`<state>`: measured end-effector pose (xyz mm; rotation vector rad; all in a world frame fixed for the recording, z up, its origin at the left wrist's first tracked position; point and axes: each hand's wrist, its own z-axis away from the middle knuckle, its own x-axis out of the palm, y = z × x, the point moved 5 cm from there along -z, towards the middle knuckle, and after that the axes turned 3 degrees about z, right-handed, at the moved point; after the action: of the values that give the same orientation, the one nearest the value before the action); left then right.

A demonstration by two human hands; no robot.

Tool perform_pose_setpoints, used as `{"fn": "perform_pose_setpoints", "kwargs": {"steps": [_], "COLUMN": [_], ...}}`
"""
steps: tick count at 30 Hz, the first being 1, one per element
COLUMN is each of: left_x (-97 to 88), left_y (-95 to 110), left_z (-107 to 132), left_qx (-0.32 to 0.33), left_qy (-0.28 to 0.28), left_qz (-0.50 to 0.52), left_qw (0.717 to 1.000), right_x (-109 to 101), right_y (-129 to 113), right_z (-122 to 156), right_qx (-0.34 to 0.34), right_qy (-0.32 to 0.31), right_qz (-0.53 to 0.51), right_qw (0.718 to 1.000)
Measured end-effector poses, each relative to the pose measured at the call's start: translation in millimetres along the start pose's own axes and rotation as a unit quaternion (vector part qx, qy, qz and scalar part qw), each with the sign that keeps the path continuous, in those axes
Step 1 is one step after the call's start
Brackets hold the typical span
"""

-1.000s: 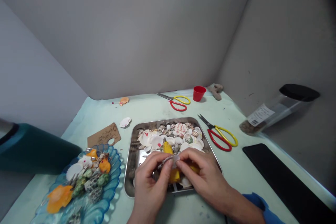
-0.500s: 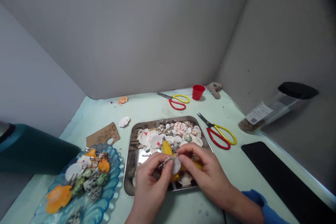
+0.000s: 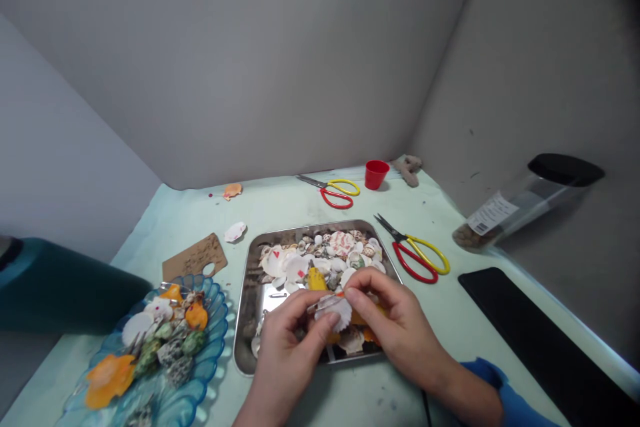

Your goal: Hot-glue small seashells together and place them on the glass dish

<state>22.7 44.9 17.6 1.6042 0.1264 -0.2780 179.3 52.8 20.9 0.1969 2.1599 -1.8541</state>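
Observation:
Between the thumb and fingers of my left hand (image 3: pixel 291 343) is a white ribbed seashell (image 3: pixel 338 313), held over the near part of the metal tray (image 3: pixel 242 323). At the shell's upper right edge, my right hand (image 3: pixel 397 320) is closed in a pinch. A speck of orange-red shows by its fingertips, and what they grip is too small to make out. Just beyond the hands, a yellow object (image 3: pixel 316 279) rises among many small shells (image 3: pixel 299 265) in the tray; my hands cover part of it.
At left, a blue scalloped dish (image 3: pixel 220 333) bears shells and stones beside a dark green cylinder (image 3: pixel 75 287). A brown card (image 3: pixel 193 259) lies behind it. Two scissors (image 3: pixel 415 260) (image 3: pixel 333 190), a red cup (image 3: pixel 376 175), a clear jar (image 3: pixel 510 210) and a black strip (image 3: pixel 540 347) surround the tray.
The seashell has turned so that more of its ribbed face shows. My right fingertips have come closer to its edge, and an orange-red speck now shows there.

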Motion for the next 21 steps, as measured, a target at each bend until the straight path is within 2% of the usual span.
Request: {"fn": "perform_pose_setpoints", "kwargs": {"steps": [4, 8, 13, 21], "left_x": [-2.0, -5.7, -1.1, 0.7], "left_y": [1, 5, -4, 1], "left_z": [-1, -2, 0, 1], "left_qx": [-0.01, -0.001, -0.093, -0.077], "left_qy": [0.02, 0.048, 0.028, 0.001], "left_qz": [0.026, 0.059, 0.118, 0.097], "left_qw": [0.999, 0.997, 0.988, 0.992], "right_x": [1, 4, 7, 6], "right_y": [1, -3, -10, -8], "right_z": [-1, -2, 0, 2], "right_qx": [0.009, -0.02, -0.063, -0.062], "right_qy": [-0.012, -0.024, -0.038, -0.027], "right_qz": [-0.009, 0.012, 0.044, 0.07], "right_qw": [1.0, 0.999, 0.996, 0.995]}}
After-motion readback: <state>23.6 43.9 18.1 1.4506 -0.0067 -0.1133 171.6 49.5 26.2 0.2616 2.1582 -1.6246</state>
